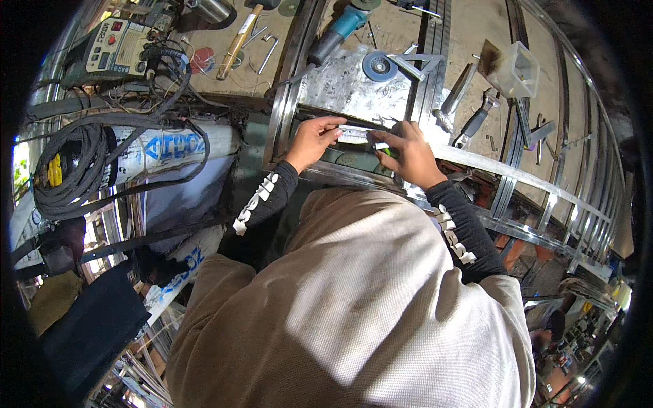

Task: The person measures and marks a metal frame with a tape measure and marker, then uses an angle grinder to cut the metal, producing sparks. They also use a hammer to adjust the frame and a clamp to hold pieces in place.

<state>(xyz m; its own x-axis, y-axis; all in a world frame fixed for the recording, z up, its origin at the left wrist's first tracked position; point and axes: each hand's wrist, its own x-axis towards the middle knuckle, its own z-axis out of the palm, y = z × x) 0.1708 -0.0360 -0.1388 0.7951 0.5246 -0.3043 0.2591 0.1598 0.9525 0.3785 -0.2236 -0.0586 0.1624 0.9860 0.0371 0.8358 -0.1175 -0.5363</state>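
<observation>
My left hand [314, 144] pinches the left end of a short, pale metal strip [354, 135] between thumb and fingertips. At the strip's other end is my right hand [412, 155], its fingers closed around a small object with a bright green part [383, 145], mostly hidden by the fingers. Both hands are over the near side of a metal frame [284, 112]. Just beyond them lies a scratched, marked metal sheet [340, 88] bearing a grinding disc [379, 66] and a teal-and-black angle grinder [340, 32].
To the right lie an adjustable wrench [479, 117], a clamp-like metal tool [457, 95] and a clear plastic box [517, 70]. A hammer [239, 42] is at the far left, beside a welding machine [112, 47]. Coiled black cable [71, 166] hangs over a white cylinder [170, 149]. A long ladder-like metal frame [530, 175] extends right.
</observation>
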